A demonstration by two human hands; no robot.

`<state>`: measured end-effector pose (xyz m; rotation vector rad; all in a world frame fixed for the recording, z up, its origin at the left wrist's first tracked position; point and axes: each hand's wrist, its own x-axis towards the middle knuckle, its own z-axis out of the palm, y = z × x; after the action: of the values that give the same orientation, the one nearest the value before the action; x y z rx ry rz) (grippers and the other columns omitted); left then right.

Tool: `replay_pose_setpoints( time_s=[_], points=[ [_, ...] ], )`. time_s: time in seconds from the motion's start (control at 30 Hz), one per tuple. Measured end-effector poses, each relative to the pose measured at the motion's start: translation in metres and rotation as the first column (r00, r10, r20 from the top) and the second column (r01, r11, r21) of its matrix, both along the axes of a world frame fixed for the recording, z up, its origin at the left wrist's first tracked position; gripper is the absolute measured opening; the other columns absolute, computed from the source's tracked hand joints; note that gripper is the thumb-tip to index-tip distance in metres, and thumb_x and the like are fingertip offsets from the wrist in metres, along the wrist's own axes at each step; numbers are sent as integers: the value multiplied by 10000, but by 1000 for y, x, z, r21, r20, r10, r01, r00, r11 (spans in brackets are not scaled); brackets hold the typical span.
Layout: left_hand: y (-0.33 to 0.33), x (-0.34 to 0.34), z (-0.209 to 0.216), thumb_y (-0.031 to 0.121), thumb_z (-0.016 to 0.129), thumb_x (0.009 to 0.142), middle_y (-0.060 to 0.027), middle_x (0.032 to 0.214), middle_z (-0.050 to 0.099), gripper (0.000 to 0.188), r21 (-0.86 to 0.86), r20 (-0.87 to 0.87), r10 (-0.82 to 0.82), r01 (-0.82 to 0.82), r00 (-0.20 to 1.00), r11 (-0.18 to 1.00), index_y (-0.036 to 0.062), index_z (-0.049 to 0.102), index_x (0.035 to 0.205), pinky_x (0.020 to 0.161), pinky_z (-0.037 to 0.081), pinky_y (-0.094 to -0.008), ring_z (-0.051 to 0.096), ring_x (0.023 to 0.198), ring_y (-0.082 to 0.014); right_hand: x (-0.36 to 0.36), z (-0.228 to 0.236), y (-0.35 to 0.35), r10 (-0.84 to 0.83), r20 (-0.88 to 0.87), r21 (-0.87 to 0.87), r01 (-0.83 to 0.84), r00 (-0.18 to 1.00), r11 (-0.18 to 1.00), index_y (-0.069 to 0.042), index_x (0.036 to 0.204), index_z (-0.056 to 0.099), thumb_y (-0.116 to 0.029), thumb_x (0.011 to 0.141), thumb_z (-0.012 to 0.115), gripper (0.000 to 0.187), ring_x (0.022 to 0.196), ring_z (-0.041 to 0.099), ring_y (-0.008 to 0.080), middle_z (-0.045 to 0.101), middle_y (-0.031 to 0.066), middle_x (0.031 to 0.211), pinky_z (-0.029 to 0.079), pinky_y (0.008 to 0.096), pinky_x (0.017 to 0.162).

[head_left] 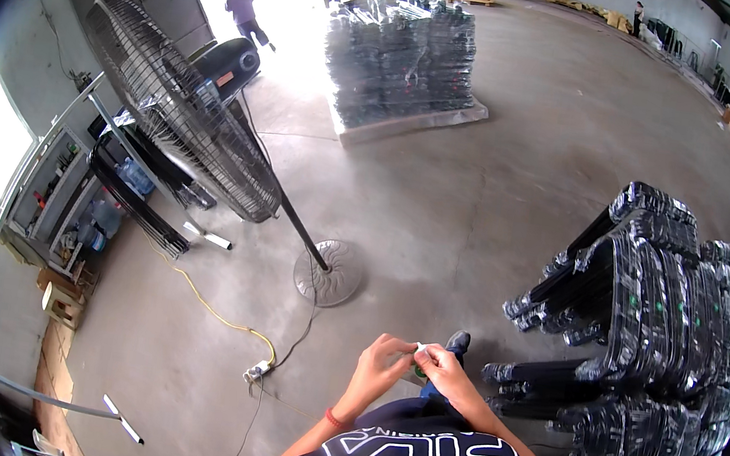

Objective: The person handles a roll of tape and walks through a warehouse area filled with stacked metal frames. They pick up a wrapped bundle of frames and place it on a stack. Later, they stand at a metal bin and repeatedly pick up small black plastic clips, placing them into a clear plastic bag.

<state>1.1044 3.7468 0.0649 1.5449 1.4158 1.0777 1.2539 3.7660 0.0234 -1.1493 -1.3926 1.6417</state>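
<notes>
In front of my chest my two hands meet, fingertips almost touching. My right hand point(446, 371) pinches a small white piece point(421, 348) between thumb and fingers; it is too small to name. My left hand point(378, 370) has its fingers bent together at the left side of that piece, and whether they grip it too is hard to see. A bit of something green point(419, 372) shows just under the hands, partly hidden by them. A red band point(333, 418) circles my left wrist.
A large black pedestal fan point(181, 116) stands ahead left, its cord running to a power strip point(257, 371) on a yellow cable point(206, 301). Wrapped black metal frames point(663, 313) are stacked at my right. Farther off are a loaded pallet point(401, 62) and a walking person point(244, 11).
</notes>
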Motion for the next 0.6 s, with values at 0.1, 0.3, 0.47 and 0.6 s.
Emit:
replay_pose_setpoints(
  time_s=[0.1, 0.3, 0.47, 0.6],
  points=[
    [52, -2, -13, 70, 579, 732, -88, 817, 568, 197, -13, 97, 55, -54, 994, 998, 14, 625, 915, 731, 456, -294, 580, 784, -187, -1, -15, 61, 72, 23, 23, -72, 997, 997, 59, 928, 571, -269, 856, 533, 338, 771, 516, 135, 536, 87, 907, 417, 272, 661],
    [165, 12, -2, 35, 538, 800, -33, 819, 586, 164, -131, 297, 134, -99, 945, 986, -39, 570, 943, 660, 428, -189, 544, 753, -74, 11, 5, 189, 162, -30, 51, -160, 986, 986, 42, 945, 580, -191, 822, 555, 265, 789, 532, 141, 541, 88, 944, 427, 271, 679],
    [262, 45, 10, 48, 542, 809, -26, 817, 581, 107, -156, 409, 36, 31, 912, 987, -20, 553, 891, 668, 422, -196, 530, 753, -68, 51, 16, 267, 102, -75, 94, -95, 992, 991, 47, 967, 582, -121, 819, 520, 233, 841, 535, 129, 530, 75, 998, 438, 255, 718],
    [330, 99, 3, 74, 535, 823, -6, 792, 558, 87, -195, 393, -120, 210, 912, 958, -2, 550, 864, 623, 396, -191, 494, 716, -57, 106, 23, 302, -68, -111, 15, 70, 991, 997, 59, 987, 567, -102, 813, 484, 252, 888, 538, 155, 538, 93, 1005, 430, 262, 768]
  ],
)
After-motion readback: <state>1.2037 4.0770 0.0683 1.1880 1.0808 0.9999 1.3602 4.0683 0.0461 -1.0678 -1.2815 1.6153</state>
